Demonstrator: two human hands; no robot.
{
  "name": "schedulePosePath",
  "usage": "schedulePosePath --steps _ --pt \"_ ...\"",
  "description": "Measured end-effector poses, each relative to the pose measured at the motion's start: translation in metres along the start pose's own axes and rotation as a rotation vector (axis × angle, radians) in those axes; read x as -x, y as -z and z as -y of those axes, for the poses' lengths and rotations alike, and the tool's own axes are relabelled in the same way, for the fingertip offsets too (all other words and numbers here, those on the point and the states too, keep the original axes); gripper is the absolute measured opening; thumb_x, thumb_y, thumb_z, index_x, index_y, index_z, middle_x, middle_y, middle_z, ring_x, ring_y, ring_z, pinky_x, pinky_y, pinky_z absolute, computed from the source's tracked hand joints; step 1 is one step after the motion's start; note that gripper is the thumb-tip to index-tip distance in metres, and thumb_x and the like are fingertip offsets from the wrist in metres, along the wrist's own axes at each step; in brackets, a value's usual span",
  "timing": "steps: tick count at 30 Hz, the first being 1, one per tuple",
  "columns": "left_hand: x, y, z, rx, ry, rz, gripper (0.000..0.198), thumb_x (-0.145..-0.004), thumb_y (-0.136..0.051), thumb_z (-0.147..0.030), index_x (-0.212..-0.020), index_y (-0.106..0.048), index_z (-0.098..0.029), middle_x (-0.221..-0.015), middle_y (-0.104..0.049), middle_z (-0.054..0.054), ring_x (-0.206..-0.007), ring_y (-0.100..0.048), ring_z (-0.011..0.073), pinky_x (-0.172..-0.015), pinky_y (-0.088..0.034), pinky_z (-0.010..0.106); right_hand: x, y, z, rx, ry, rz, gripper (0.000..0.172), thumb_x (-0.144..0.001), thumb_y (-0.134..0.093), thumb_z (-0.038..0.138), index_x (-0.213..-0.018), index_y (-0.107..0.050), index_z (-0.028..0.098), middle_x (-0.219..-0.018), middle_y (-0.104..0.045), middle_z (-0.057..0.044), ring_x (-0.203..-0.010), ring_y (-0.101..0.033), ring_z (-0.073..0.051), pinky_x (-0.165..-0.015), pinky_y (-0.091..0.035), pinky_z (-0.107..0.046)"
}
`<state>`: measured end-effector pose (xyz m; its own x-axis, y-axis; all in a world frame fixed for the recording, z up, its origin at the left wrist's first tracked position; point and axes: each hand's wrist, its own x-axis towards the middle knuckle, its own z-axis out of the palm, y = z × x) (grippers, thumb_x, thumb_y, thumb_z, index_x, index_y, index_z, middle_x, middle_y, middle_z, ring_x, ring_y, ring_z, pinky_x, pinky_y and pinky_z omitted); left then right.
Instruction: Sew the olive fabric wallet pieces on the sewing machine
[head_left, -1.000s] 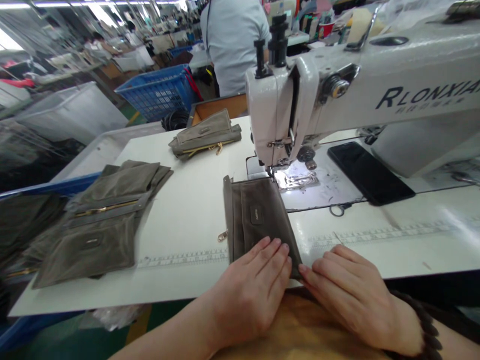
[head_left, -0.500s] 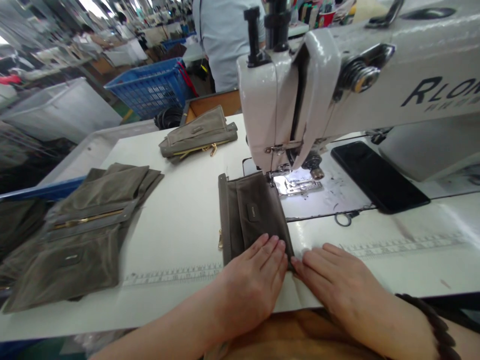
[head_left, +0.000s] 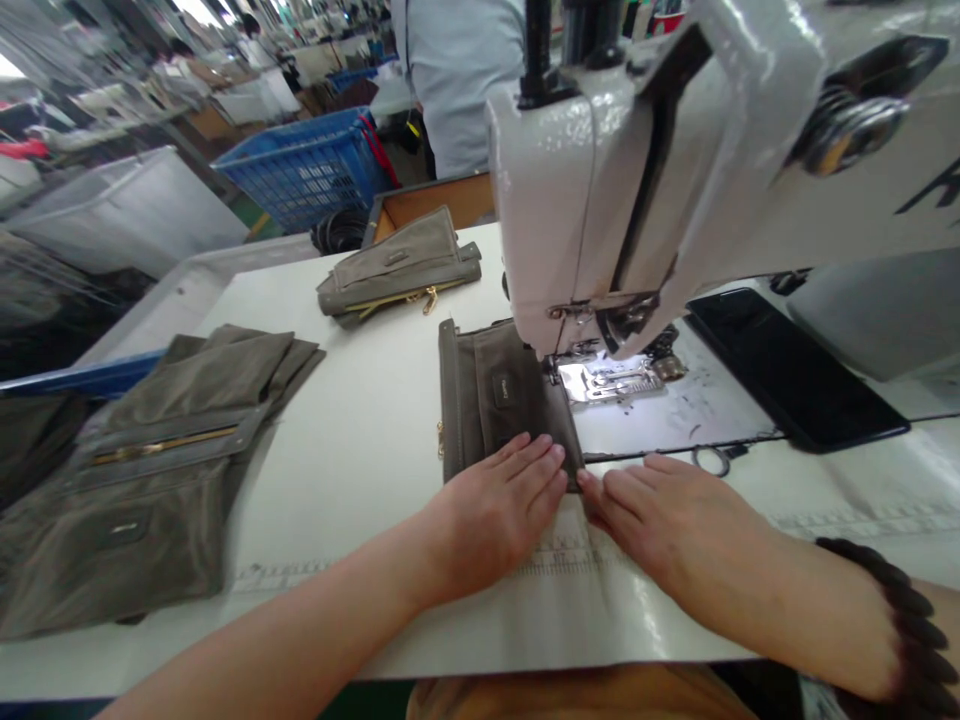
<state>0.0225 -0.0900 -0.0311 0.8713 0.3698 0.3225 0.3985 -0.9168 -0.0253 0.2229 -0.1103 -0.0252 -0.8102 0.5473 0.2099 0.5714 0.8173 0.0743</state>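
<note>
A grey-brown suede pouch [head_left: 491, 395] with a small label and a gold zip pull lies flat on the white table [head_left: 375, 420], its far end under the white sewing machine head [head_left: 600, 200]. My left hand [head_left: 487, 510] lies flat on the pouch's near edge, fingers stretched out and together. My right hand [head_left: 667, 515] rests flat beside it, fingertips touching the pouch's near right corner. The lit needle plate [head_left: 611, 380] sits just right of the pouch.
A stack of similar pouches [head_left: 157, 460] lies at the left, another folded pile [head_left: 401, 265] at the back. A black phone [head_left: 795, 370] rests under the machine arm. A blue basket [head_left: 307, 170] and a person in a light shirt [head_left: 457, 70] are behind the table.
Both hands have slid the pouch away from me, so its far end now lies under the machine head. The view has moved closer to the machine.
</note>
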Motion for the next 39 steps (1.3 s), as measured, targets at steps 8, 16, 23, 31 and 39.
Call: schedulePosePath --steps 8,16,23,31,39 --pt "-0.004 -0.010 0.024 -0.037 -0.001 -0.032 0.032 -0.088 -0.030 -0.008 -0.099 -0.060 -0.003 -0.106 -0.064 0.015 -0.102 -0.059 0.0222 -0.090 -0.049 0.037 -0.017 -0.009 -0.018 0.048 0.020 0.016 0.013 -0.074 -0.049 0.010 -0.079 -0.060 0.013 -0.067 -0.056 -0.005 -0.054 -0.046 -0.016 -0.051 -0.027 -0.031" --pt "-0.007 -0.016 0.048 -0.083 0.000 0.122 0.026 -0.086 -0.043 -0.013 -0.108 -0.056 -0.006 -0.117 -0.058 0.013 -0.112 -0.052 0.0204 -0.098 -0.042 0.034 -0.023 -0.024 -0.035 0.110 0.048 -0.069 0.025 -0.087 -0.038 0.015 -0.093 -0.060 0.005 -0.066 -0.054 -0.006 -0.058 -0.048 -0.016 -0.053 -0.029 -0.032" --pt "-0.017 -0.017 0.065 -0.024 0.064 0.274 0.030 -0.086 -0.046 -0.016 -0.114 -0.053 -0.007 -0.125 -0.052 0.011 -0.119 -0.046 0.0193 -0.103 -0.036 0.033 -0.021 -0.036 -0.046 0.140 0.043 -0.108 0.034 -0.091 -0.036 0.024 -0.105 -0.057 0.001 -0.070 -0.055 -0.007 -0.061 -0.047 -0.016 -0.054 -0.032 -0.032" --pt "-0.027 -0.022 0.073 -0.066 0.138 0.281 0.030 -0.083 -0.049 -0.013 -0.112 -0.055 -0.008 -0.121 -0.056 0.011 -0.115 -0.049 0.0186 -0.100 -0.039 0.029 -0.020 -0.037 -0.047 0.102 0.029 -0.115 0.031 -0.091 -0.037 0.025 -0.104 -0.059 0.006 -0.071 -0.056 -0.007 -0.062 -0.045 -0.016 -0.054 -0.031 -0.030" --pt "-0.025 -0.027 0.075 -0.127 0.094 0.186 0.021 -0.083 -0.047 -0.013 -0.101 -0.059 -0.009 -0.110 -0.061 0.009 -0.108 -0.053 0.0185 -0.095 -0.041 0.030 -0.021 -0.036 -0.046 0.110 0.027 -0.132 0.030 -0.091 -0.037 0.023 -0.098 -0.062 0.009 -0.072 -0.056 -0.006 -0.063 -0.047 -0.016 -0.055 -0.034 -0.031"
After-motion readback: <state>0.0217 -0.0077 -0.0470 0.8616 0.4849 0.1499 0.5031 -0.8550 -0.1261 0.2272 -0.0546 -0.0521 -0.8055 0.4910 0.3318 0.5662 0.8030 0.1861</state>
